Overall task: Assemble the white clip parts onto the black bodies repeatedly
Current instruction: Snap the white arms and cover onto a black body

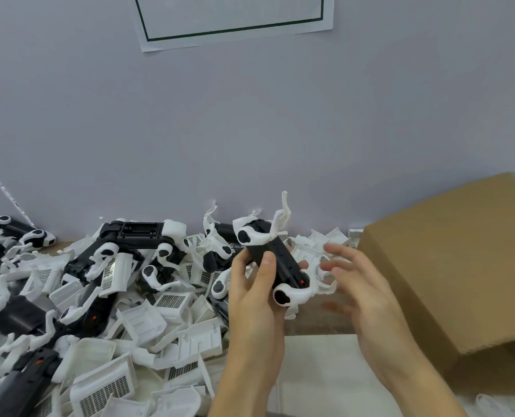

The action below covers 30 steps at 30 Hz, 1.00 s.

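My left hand point(254, 291) grips a black body point(275, 260) held up over the table, thumb laid along its side. White clip parts sit at both ends of it: one at the top point(257, 234) with a thin arm sticking up, one at the bottom point(292, 294). My right hand point(357, 282) hovers just right of the body with fingers spread and slightly blurred, holding nothing. Loose white clip parts point(148, 323) and black bodies point(136, 236) lie heaped on the table to the left.
A brown cardboard box point(448, 266) stands at the right, close to my right hand. A grey wall with a paper sheet point(235, 19) rises behind the pile. A white surface point(319, 374) lies under my forearms.
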{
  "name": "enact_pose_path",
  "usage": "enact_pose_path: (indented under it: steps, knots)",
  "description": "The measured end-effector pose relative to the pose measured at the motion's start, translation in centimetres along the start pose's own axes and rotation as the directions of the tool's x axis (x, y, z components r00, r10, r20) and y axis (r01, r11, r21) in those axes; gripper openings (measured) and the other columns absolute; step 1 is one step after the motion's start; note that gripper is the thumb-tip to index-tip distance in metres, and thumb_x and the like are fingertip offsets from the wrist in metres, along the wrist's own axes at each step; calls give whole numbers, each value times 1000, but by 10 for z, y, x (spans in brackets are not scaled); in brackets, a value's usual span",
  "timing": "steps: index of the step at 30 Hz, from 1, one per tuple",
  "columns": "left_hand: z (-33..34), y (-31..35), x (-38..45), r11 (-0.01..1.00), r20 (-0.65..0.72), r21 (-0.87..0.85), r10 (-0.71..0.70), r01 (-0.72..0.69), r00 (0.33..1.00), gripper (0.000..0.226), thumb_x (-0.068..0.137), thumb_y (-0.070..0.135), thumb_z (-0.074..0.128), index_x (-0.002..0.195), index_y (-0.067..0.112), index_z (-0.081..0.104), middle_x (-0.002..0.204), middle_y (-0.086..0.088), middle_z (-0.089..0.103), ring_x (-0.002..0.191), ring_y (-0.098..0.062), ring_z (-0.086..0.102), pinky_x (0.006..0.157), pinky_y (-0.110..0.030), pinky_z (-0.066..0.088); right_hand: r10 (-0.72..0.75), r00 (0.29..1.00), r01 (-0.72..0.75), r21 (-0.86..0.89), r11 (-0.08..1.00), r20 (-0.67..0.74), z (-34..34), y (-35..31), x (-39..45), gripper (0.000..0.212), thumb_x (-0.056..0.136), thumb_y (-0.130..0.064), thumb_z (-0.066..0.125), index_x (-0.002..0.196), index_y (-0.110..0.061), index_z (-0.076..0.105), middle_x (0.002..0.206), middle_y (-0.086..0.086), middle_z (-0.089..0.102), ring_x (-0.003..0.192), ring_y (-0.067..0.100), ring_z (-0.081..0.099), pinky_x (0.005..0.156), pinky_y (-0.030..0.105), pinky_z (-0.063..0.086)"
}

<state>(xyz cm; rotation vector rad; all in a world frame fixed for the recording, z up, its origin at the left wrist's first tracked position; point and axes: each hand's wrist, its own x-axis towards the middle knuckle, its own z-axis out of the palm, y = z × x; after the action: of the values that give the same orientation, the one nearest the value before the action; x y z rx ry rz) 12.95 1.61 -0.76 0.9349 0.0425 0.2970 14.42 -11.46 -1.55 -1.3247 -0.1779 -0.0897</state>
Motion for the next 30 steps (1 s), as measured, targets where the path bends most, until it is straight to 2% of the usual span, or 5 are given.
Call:
enact_pose_path:
  steps: [8, 14, 17, 23, 30]
  knots:
    - [-1, -3, 5, 985, 27, 171, 29, -33, 999, 60, 63, 42, 86, 114, 13, 70, 106, -13, 76, 96, -31, 74, 87, -46, 57, -254, 961, 271, -171, 947, 114, 1, -28, -9, 26, 88, -31, 57, 93, -20, 80, 90, 1, 77, 90, 11, 71, 75, 13, 50]
    - [2, -3, 3, 965, 4, 261, 34, -34, 999, 59, 65, 52, 84, 111, 19, 68, 106, -12, 75, 99, -35, 73, 93, -60, 56, -188, 959, 254, -347, 903, 214, 10, -36, -12, 27, 85, -50, 65, 102, -31, 76, 101, -12, 76, 95, 12, 71, 85, 34, 56]
    - [6, -2, 1, 971, -40, 241, 18, -7, 999, 59, 75, 66, 75, 111, 20, 70, 109, -12, 75, 106, -37, 70, 101, -63, 50, -173, 968, 234, -416, 879, 180, 15, -35, -12, 35, 75, -57, 61, 101, -36, 72, 97, -21, 75, 94, 3, 69, 84, 26, 53]
    - [6, -2, 2, 975, -14, 216, -43, 45, 999, 31, 101, 47, 49, 106, 34, 77, 113, -1, 76, 99, -21, 75, 82, -39, 61, -192, 976, 209, -661, 720, 100, 20, -32, -12, 13, 83, -48, 69, 92, -39, 73, 85, -28, 72, 84, -2, 67, 73, 23, 52]
    - [6, -3, 0, 966, 65, 257, -35, 17, 997, 16, 79, 40, 80, 90, 30, 75, 95, 2, 75, 92, -25, 68, 88, -50, 51, -98, 995, 82, -346, 935, -30, 10, -30, -7, 20, 100, -22, 57, 93, -17, 76, 83, -4, 78, 81, 13, 74, 68, 26, 55]
